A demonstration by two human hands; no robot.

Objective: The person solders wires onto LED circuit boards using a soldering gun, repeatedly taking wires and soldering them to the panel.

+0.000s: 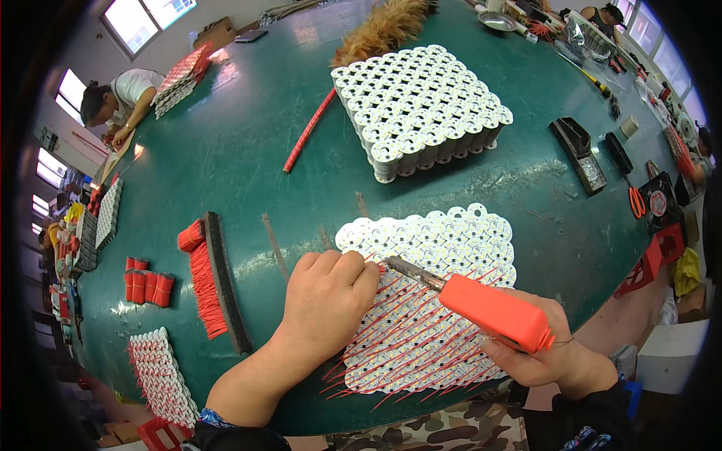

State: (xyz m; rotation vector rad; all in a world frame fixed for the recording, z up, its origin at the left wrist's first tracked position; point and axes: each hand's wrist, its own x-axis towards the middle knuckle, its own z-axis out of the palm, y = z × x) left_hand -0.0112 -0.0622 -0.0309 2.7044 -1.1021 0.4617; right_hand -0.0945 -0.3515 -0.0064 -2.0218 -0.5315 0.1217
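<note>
A sheet of round white LED circuit boards (444, 233) lies on the green table in front of me. Many thin red wires (425, 331) stick out slantwise from its nearer rows; the far rows are bare. My left hand (323, 297) rests at the sheet's left side, fingers pinched together around a short bit of red wire that shows at the fingertips. An orange-red soldering gun (492, 310) is gripped in my right hand (538, 353). Its dark metal tip points left and reaches the boards just beside my left fingertips.
Beyond the sheet stands a stack of white board sheets (429, 105). Left of it lies a red stick (308, 131). Red wires (203, 282) lie along a dark strip (226, 286), near red wire bundles (149, 286). Scissors (637, 201) and a black holder (577, 154) lie right. Another person (124, 98) works far left.
</note>
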